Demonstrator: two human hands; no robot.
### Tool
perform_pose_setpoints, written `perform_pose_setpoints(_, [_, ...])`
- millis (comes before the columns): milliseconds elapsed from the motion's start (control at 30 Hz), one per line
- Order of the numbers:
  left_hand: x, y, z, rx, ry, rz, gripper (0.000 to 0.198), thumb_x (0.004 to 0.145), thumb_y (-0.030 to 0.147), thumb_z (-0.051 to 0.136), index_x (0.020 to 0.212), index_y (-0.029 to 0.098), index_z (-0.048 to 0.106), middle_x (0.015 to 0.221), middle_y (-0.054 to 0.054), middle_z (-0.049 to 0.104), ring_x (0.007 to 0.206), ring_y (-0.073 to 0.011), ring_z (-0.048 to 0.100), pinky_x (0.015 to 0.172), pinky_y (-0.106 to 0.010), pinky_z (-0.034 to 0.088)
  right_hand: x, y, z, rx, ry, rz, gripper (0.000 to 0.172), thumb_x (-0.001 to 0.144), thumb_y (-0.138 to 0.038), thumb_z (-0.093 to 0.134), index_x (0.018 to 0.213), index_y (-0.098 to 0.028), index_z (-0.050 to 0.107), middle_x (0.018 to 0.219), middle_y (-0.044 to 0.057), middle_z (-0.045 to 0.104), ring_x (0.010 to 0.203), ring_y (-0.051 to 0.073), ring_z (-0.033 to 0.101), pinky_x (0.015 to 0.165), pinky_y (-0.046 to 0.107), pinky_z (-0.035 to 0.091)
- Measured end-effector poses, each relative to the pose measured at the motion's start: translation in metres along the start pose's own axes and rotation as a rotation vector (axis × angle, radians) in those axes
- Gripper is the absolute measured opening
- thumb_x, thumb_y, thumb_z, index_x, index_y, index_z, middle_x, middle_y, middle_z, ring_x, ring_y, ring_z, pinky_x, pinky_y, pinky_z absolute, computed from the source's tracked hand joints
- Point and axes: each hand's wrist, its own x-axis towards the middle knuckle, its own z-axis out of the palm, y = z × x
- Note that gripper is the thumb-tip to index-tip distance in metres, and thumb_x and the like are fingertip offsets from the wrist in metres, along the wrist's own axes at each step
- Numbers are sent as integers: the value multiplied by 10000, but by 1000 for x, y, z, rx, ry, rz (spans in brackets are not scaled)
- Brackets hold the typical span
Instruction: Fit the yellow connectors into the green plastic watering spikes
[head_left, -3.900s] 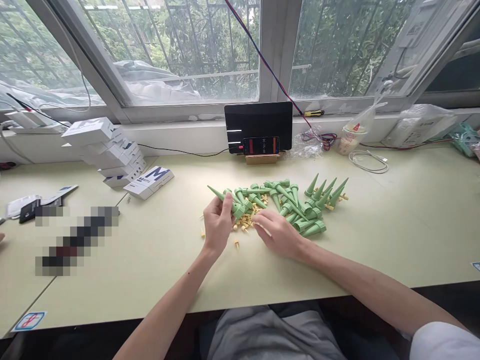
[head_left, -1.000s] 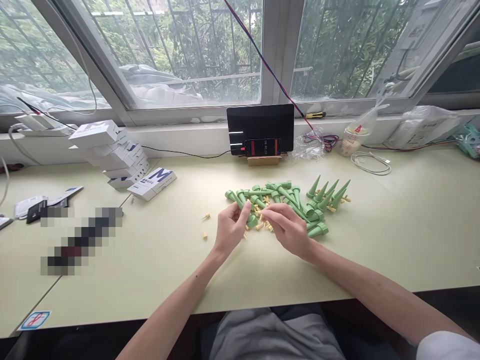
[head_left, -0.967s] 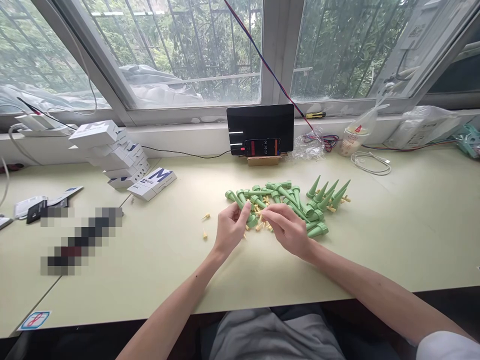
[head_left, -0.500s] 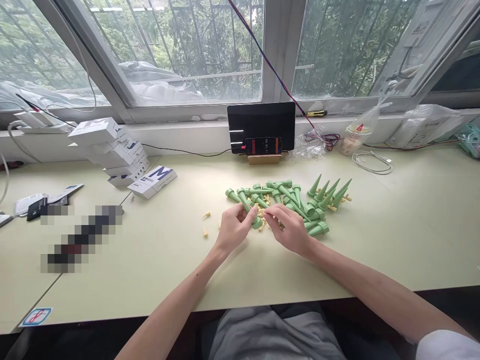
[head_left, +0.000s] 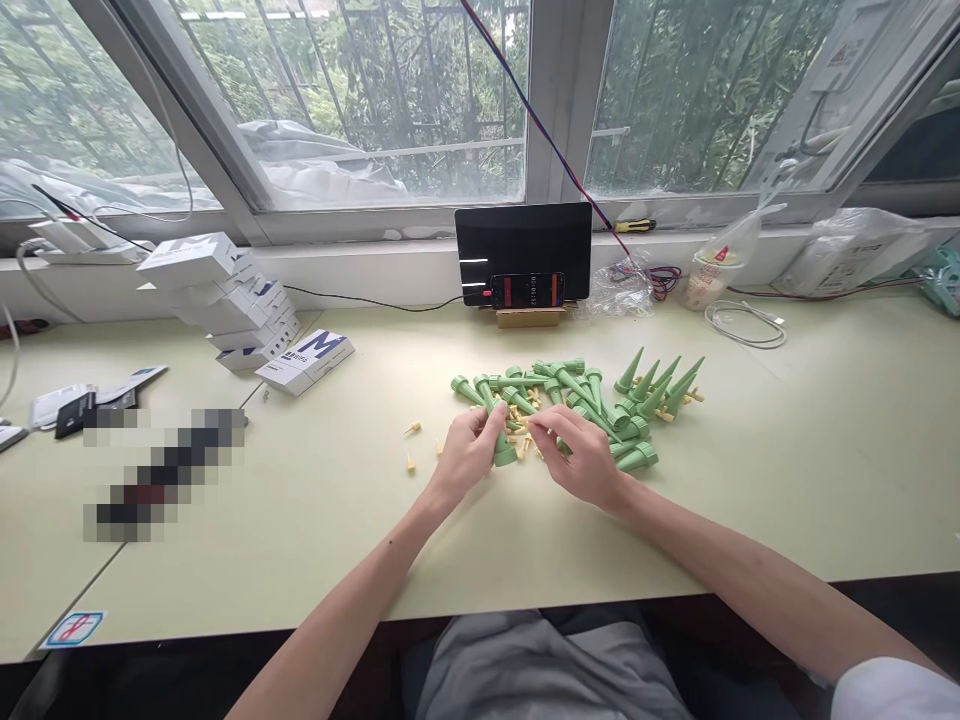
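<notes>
My left hand (head_left: 463, 452) is closed on a green plastic watering spike (head_left: 505, 455), its wide ribbed cap pointing down towards me. Just to the right, my right hand (head_left: 579, 456) pinches a small yellow nozzle (head_left: 526, 422), mostly hidden by the fingertips. A small gap separates it from the held spike. Behind both hands lies a heap of green spikes (head_left: 574, 385), with more yellow nozzles scattered among them. At the heap's right, several spikes (head_left: 660, 388) stand point up with yellow nozzles at their sides. A few loose yellow nozzles (head_left: 410, 465) lie left of my left hand.
A phone (head_left: 527, 290) showing a timer leans on a black tablet (head_left: 523, 240) by the window. White boxes (head_left: 217, 295) are stacked at the back left. A coiled white cable (head_left: 742, 325) and a bagged cup (head_left: 711, 278) sit at the back right.
The spike in my left hand has tilted, its cap moving slightly down and left towards me. My right hand stays almost in place.
</notes>
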Motion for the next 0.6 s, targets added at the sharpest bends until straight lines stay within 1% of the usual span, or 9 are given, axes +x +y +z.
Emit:
perform_pose_setpoints(100, [0,1,-1,-33,5,-23,517,893,644,500,666,179,506,498,58,361,386,-74,354,358,-205,304,-1,0,0,13,-10,-3,122,971,-135,522,1004,-224,599,801,39,638,662,148,586,600,268,504])
perform_pose_setpoints(267, [0,2,-1,-86,-31,-78,537,883,662,498,663,174,537,530,26,471,374,-84,396,311,-201,305,-3,1,0,28,-25,-22,127,967,-123,525,1003,-220,600,810,44,646,681,150,598,611,263,505])
perform_pose_setpoints(400, [-1,2,0,-118,-36,-91,521,877,657,514,674,177,523,585,3,561,386,-83,402,303,-196,310,-5,3,1,44,-50,-35,137,964,-105,523,1005,-216,591,812,43,643,678,145,582,610,257,493])
perform_pose_setpoints(467, [-1,2,0,-115,-34,-90,514,875,658,517,683,181,519,563,13,542,379,-83,398,303,-197,305,-5,3,1,49,-60,-38,134,968,-107,518,1002,-215,588,816,44,644,679,143,578,613,256,493])
perform_pose_setpoints(600, [-1,3,0,-96,-32,-78,513,867,663,522,682,184,517,491,44,450,360,-81,378,312,-199,277,-4,3,2,56,-74,-51,130,979,-115,500,981,-212,586,812,45,650,671,142,581,607,255,492])
